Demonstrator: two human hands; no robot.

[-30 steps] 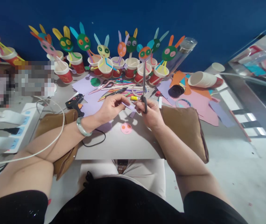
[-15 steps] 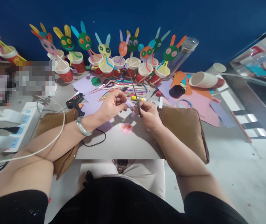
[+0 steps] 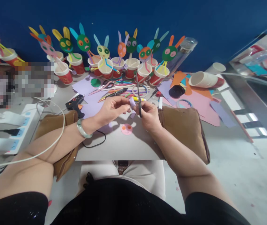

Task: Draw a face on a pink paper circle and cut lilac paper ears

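Observation:
Between my two hands is a small piece of purple paper. My left hand pinches it from the left side. In my right hand are dark scissors, their blades pointing up and away from me; the fingertips of this hand are close to the paper's right edge. Below the hands, a round pink paper face with orange eyes lies flat on the grey table.
Paper cups holding colourful rabbit-like figures line the blue wall. Brown cushions lie under both forearms. A glue gun is left of my left hand, with pens and purple sheets behind. A power strip sits far left.
The purple paper piece has turned more upright between my fingers. My left hand has shifted slightly, and the scissors point more directly away from me.

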